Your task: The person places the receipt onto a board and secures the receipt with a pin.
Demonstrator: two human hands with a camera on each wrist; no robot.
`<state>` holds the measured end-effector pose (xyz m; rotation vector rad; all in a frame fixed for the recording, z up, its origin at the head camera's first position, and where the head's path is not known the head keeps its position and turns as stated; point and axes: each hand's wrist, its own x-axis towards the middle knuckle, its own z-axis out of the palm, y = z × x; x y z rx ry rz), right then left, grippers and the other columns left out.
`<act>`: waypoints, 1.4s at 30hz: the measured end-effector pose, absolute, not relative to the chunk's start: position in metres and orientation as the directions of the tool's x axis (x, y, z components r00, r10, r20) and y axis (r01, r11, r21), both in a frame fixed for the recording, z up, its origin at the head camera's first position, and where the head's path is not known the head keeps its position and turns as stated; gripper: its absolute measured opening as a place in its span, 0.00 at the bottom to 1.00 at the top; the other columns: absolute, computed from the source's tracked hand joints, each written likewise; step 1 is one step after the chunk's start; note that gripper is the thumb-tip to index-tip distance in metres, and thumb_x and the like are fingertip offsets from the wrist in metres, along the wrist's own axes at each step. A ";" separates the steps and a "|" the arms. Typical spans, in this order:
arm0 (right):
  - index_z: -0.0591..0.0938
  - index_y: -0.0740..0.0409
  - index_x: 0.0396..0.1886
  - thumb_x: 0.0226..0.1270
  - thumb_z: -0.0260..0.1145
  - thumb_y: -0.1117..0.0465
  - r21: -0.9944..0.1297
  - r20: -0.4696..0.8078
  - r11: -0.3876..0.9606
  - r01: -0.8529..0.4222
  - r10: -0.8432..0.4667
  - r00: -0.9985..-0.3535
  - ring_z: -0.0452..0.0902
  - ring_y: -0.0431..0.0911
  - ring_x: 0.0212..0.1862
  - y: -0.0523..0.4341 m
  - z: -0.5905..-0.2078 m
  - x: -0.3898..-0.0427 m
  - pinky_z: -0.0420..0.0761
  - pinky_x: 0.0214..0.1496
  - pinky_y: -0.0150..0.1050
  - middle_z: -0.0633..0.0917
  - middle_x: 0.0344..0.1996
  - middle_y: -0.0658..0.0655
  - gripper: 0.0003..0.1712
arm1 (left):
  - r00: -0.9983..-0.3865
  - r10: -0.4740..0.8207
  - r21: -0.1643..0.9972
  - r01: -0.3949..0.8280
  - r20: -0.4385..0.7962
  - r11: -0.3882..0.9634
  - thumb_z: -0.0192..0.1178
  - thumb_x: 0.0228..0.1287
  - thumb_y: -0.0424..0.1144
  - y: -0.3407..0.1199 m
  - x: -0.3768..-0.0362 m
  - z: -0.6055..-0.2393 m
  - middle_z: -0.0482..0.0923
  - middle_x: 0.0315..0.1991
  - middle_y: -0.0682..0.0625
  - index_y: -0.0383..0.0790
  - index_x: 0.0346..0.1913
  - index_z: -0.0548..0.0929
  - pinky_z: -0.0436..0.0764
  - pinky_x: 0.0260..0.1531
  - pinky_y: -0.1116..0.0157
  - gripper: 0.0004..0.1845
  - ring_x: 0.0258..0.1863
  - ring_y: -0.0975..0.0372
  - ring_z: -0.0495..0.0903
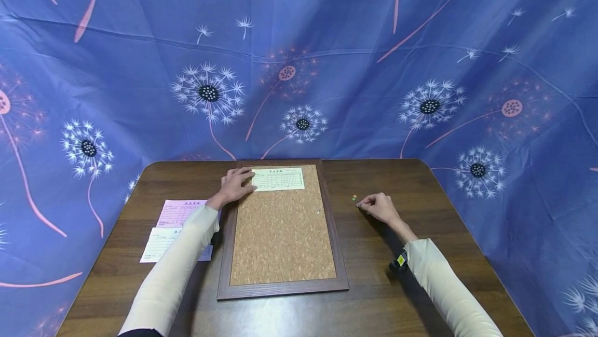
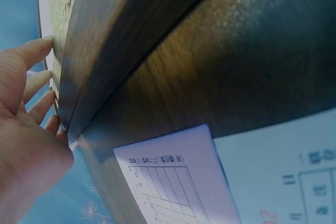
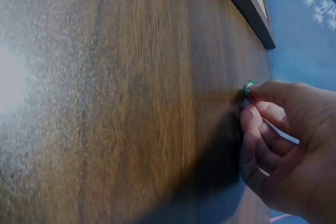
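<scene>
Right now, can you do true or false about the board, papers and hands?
1. The left hand is at the left edge of the green slip. True.
2. The green slip lies near the far end of the corkboard. True.
3. The right hand is over the corkboard. False: it is right of it, at the table.
4. The white slip and pink slip lie left of the corkboard. True.
5. The pink slip is on the corkboard. False: it is on the table.
</scene>
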<state>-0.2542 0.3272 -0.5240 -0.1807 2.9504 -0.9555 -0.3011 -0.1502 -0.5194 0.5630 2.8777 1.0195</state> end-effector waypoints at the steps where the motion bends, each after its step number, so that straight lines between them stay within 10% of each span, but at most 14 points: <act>1: 0.92 0.58 0.34 0.66 0.70 0.62 -0.596 -0.002 0.797 -0.100 -0.126 -0.992 0.80 0.36 0.24 0.328 -0.524 -0.254 0.74 0.33 0.30 0.91 0.27 0.55 0.07 | -0.933 0.350 0.619 0.325 0.085 0.716 0.61 0.72 0.39 -0.150 -0.301 -0.520 0.60 0.76 0.31 0.27 0.71 0.70 0.52 0.64 0.33 0.30 0.73 0.34 0.52; 42: 0.92 0.62 0.30 0.59 0.77 0.64 -0.562 0.229 0.743 -0.363 -0.282 -0.932 0.74 0.29 0.29 0.337 -0.532 -0.242 0.74 0.32 0.27 0.90 0.28 0.55 0.04 | -0.931 0.353 0.603 0.336 0.094 0.724 0.61 0.72 0.40 -0.153 -0.305 -0.527 0.59 0.76 0.31 0.29 0.71 0.71 0.52 0.63 0.33 0.30 0.74 0.34 0.52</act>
